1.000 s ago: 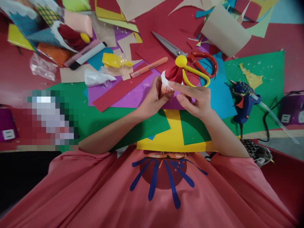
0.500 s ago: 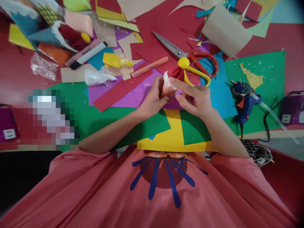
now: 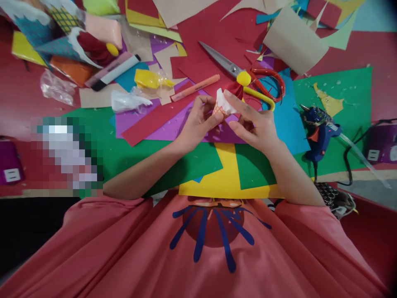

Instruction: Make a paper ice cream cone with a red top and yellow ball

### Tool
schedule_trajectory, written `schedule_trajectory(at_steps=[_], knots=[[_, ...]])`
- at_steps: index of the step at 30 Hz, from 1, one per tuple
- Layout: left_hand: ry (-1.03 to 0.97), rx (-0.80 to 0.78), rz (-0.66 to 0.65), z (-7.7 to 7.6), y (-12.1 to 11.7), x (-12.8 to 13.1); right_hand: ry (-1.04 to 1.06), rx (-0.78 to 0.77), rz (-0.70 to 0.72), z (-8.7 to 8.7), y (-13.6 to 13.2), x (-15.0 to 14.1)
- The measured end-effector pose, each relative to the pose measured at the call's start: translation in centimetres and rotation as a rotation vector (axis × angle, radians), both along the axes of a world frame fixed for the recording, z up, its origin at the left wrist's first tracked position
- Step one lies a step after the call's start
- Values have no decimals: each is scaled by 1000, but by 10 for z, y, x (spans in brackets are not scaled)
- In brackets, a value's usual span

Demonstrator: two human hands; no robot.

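Observation:
My left hand [image 3: 198, 120] is closed around a small paper ice cream cone [image 3: 218, 109] with an orange criss-cross pattern. White clay [image 3: 223, 102] lines the cone's rim. Red folded paper [image 3: 237, 90] rises from its mouth, with a yellow ball [image 3: 243, 78] at the tip. My right hand [image 3: 256, 126] has its index finger stretched out onto the white clay. Its thumb stands apart below, and the other fingers are bent and partly hidden. Behind the cone lie large scissors [image 3: 229, 64] with red handles. A yellow curved handle [image 3: 262, 96] shows just above my right hand.
A blue glue gun [image 3: 321, 136] with a trailing cord lies at right on green paper [image 3: 356, 95]. Finished paper cones [image 3: 62, 47], clay packets and a marker [image 3: 116, 72] lie at upper left. An orange pen [image 3: 195, 87] and paper scraps spread across the middle.
The cone has tilted and shifted slightly right, showing more white clay. My left fingers have changed their hold, and my right index finger has stayed on the rim.

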State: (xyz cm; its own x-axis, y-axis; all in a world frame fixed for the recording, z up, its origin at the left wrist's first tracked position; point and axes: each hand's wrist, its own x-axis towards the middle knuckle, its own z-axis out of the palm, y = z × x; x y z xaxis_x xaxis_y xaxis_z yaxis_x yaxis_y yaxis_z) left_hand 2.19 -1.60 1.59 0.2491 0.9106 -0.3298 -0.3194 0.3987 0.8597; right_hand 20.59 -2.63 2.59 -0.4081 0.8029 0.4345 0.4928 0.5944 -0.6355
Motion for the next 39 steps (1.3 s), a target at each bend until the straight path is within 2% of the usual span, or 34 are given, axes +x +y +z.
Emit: schedule_trajectory(at_steps=[5,11,18,21,25,28,31,34,36,39], knots=[[-54,-40,9,0,0,-2,-47,-13,-31,0,0,0],[-37,-52,-15,2,0,-2,138,3,25,6,1,-3],[-44,130,9,-3,1,-3,10,-47,8,1,0,-2],[-112,100,41,-5,2,-3,2,-64,-21,-1,1,1],[-46,20,107,-5,1,-4,35,-82,-55,-2,1,4],[-72,-13,107,-3,-2,-4,24,-98,-81,-3,1,5],[-44,116,64,-7,-3,-4,7,-90,-82,-3,0,4],[88,401,81,-21,2,-5,-34,-73,-107,-2,0,5],[129,646,117,-33,7,-6,-64,-73,-123,0,-1,5],[245,813,156,-44,11,-9,-82,-103,-134,2,-2,6]])
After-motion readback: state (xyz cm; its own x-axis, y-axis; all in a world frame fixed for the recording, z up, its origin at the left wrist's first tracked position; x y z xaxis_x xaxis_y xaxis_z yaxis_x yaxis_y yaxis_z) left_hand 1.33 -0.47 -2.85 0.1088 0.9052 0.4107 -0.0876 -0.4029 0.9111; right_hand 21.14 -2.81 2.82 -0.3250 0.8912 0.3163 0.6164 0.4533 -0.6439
